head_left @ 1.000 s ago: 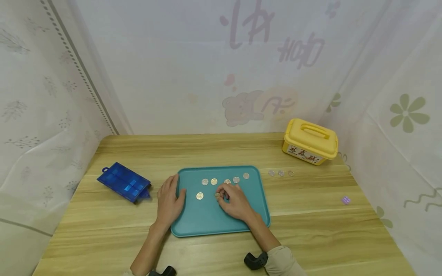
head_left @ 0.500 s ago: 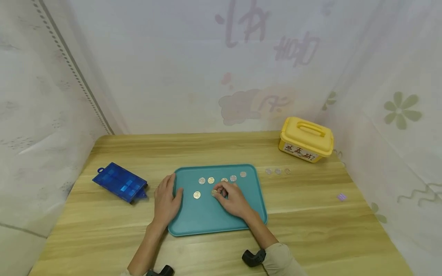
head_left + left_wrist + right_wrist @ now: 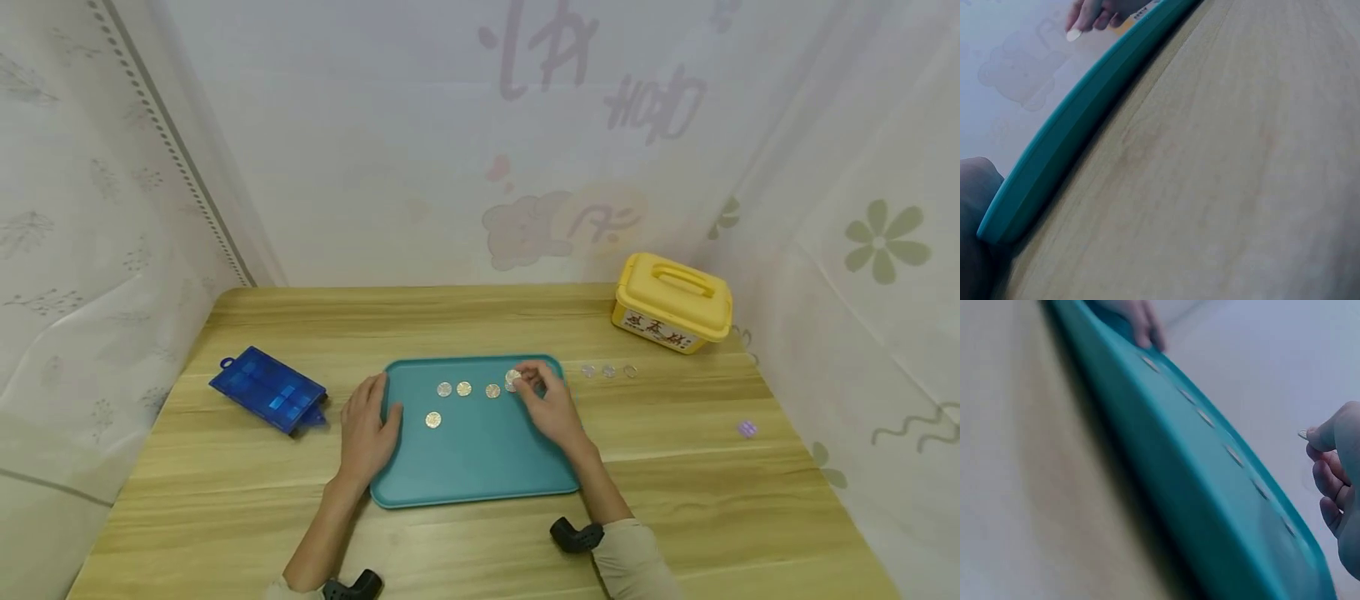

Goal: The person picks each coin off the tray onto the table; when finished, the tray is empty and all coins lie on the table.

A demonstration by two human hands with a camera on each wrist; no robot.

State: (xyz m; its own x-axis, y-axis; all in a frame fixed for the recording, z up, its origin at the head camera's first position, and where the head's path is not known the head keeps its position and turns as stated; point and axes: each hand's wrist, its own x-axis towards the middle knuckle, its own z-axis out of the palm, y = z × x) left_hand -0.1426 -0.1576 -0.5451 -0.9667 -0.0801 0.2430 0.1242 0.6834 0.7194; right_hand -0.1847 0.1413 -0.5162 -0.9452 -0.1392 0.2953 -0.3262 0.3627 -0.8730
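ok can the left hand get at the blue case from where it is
Probably yes: the left hand rests at the left edge of the teal tray, and only tabletop shows between it and the blue case.

On our desk (image 3: 675, 500), the tray (image 3: 472, 458) lies near the middle. Along its far edge we see a row of five coins (image 3: 464, 388), with a lone coin (image 3: 433, 420) before the row's left end. The left hand (image 3: 367, 437) rests on the tray's left edge; the right hand (image 3: 552, 408) is by its far right corner, holding a pinched coin (image 3: 513, 378). Left of the tray, toward the desk's left edge, we have the flat case (image 3: 262, 389). Right of the tray lie three discs (image 3: 608, 371) in line, the lidded box (image 3: 672, 302) behind them near the far right corner, the small block (image 3: 747, 429) before them near the right edge.
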